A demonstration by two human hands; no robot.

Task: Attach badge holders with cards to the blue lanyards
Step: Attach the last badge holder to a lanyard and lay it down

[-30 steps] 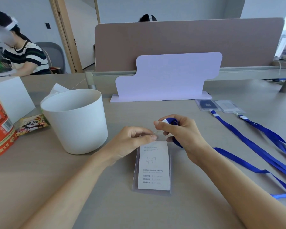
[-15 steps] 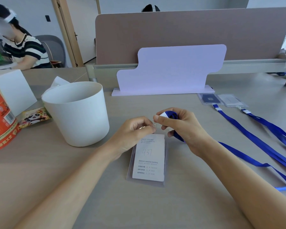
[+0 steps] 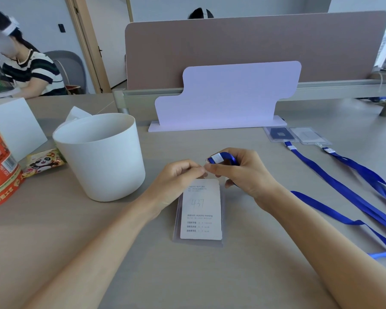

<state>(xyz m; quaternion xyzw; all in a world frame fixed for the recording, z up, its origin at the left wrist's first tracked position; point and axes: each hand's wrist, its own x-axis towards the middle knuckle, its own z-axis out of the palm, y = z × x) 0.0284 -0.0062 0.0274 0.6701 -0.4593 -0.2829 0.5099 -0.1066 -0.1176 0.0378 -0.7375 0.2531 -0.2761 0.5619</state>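
On the table (image 3: 254, 275), a clear badge holder (image 3: 198, 219) with a white card (image 3: 201, 210) lies flat in front of the person. The left hand (image 3: 176, 181) pinches its top edge, fingers together. The right hand (image 3: 239, 172), fingers closed, grips the clip end of a blue lanyard (image 3: 220, 157) just above it. A white bucket (image 3: 100, 157) stands to the left.

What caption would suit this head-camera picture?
Two hands join a blue lanyard clip to a clear badge holder lying on the desk.
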